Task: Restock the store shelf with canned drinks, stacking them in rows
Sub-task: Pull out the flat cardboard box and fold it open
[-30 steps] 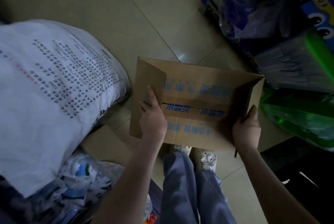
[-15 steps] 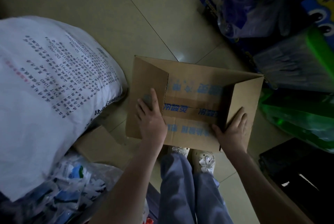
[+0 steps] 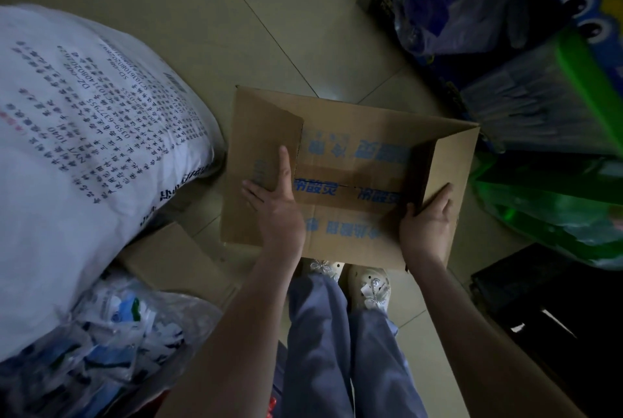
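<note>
left hand [image 3: 273, 212]: fingers [image 3: 251, 190] straight, spread flat on left flap of brown cardboard box with blue print [image 3: 354, 154] | right hand [image 3: 426, 229]: fingers [image 3: 444, 197] and thumb pinch right flap | box between both sets of fingers, over beige tiled floor [image 3: 236, 13] | white printed sack [image 3: 84, 148] left of left fingers | green shrink-wrapped packs [image 3: 556, 202] right of right fingers

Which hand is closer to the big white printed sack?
Left. The left hand rests on the left flap of the cardboard box, beside the white sack; the right hand holds its right flap, farther off.
</note>
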{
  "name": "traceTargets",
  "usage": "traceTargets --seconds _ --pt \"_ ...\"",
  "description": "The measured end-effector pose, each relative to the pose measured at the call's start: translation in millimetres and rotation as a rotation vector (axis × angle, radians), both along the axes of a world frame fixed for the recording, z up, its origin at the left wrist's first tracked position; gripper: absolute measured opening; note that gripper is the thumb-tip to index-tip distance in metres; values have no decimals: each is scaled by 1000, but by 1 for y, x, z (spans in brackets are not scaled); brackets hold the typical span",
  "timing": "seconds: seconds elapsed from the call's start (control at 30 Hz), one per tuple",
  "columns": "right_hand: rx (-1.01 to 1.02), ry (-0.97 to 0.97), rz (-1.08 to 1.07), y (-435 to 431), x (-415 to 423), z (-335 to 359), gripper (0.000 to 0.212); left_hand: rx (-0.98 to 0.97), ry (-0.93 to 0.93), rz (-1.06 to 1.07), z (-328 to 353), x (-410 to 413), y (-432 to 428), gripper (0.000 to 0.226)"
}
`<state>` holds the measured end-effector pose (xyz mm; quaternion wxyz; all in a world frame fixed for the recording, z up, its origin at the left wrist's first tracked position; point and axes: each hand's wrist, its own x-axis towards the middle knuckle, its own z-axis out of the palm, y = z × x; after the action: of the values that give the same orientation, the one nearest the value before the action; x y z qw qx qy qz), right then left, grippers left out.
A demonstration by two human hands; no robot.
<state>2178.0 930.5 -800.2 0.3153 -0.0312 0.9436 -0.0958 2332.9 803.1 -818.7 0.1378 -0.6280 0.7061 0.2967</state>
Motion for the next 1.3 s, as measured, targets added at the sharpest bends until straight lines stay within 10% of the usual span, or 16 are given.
traceTargets --seconds 0.73,1.3 --pt "26 -86 26 15 -16 27 80 94 -33 111 29 2 -15 111" --pt "-181 -145 -158 57 -61 62 35 42 33 106 66 49 -55 49"
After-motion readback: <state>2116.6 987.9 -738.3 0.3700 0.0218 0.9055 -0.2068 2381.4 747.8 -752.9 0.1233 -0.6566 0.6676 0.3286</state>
